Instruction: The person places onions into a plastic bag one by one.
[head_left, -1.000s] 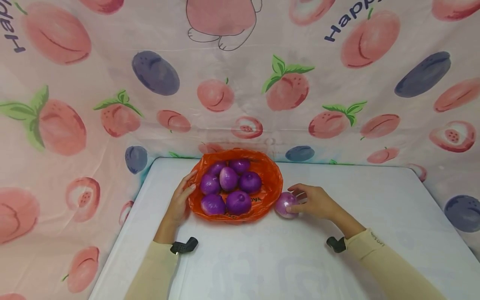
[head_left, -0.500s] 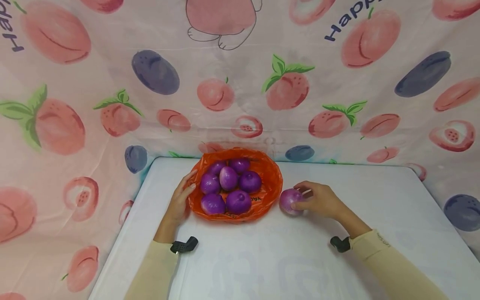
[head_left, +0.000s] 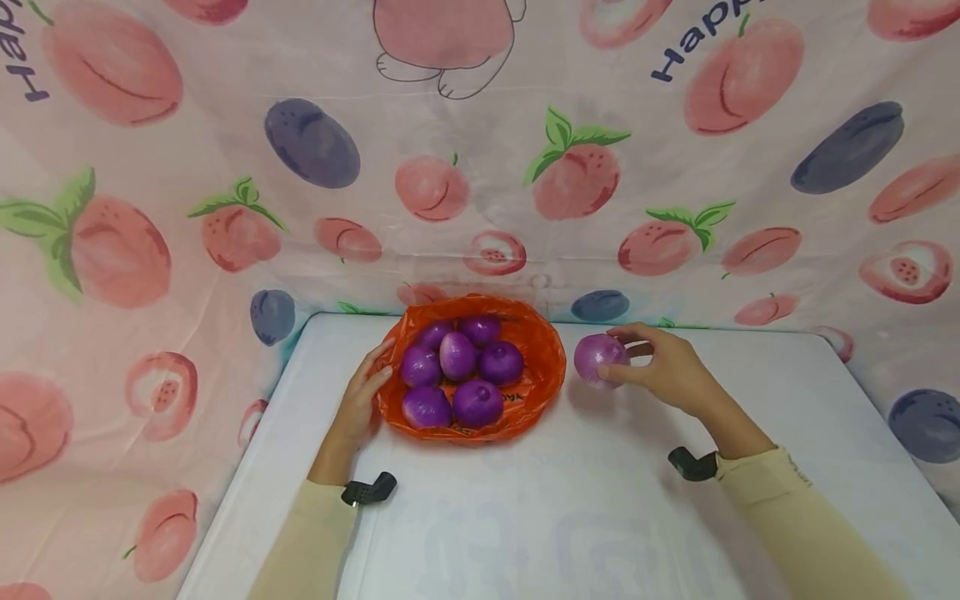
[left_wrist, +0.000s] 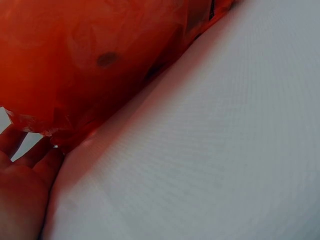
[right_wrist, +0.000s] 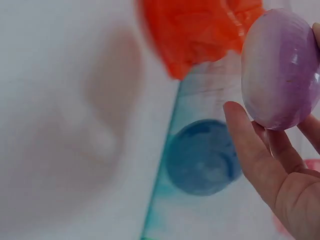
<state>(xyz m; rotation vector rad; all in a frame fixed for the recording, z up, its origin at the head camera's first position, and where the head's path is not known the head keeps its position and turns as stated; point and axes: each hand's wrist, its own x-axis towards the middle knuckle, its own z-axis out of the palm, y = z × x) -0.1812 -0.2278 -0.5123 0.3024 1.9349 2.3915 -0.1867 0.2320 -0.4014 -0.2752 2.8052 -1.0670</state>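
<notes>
A shiny purple onion point(head_left: 598, 360) is held between the thumb and fingers of my right hand point(head_left: 667, 367), raised over the white table to the right of an orange plastic bag point(head_left: 542, 400). In the right wrist view the onion point(right_wrist: 280, 70) has a pale side and a purple side. My left hand point(head_left: 358, 408) rests against the bag's left side, fingers extended along it. Several darker purple onions point(head_left: 478, 404) lie inside the wide-mouthed bag. The left wrist view shows fingertips point(left_wrist: 42, 150) touching the bag's outer wall point(left_wrist: 80, 65).
The white table point(head_left: 525, 517) ends at a back edge right behind the bag. A fruit-printed cloth point(head_left: 465, 125) hangs behind it and along the left side. Black wrist cameras point(head_left: 693, 464) sit at both cuffs.
My right hand has lifted the onion off the table beside the bag, moving it up and slightly right. The left hand and the bag have stayed in place.
</notes>
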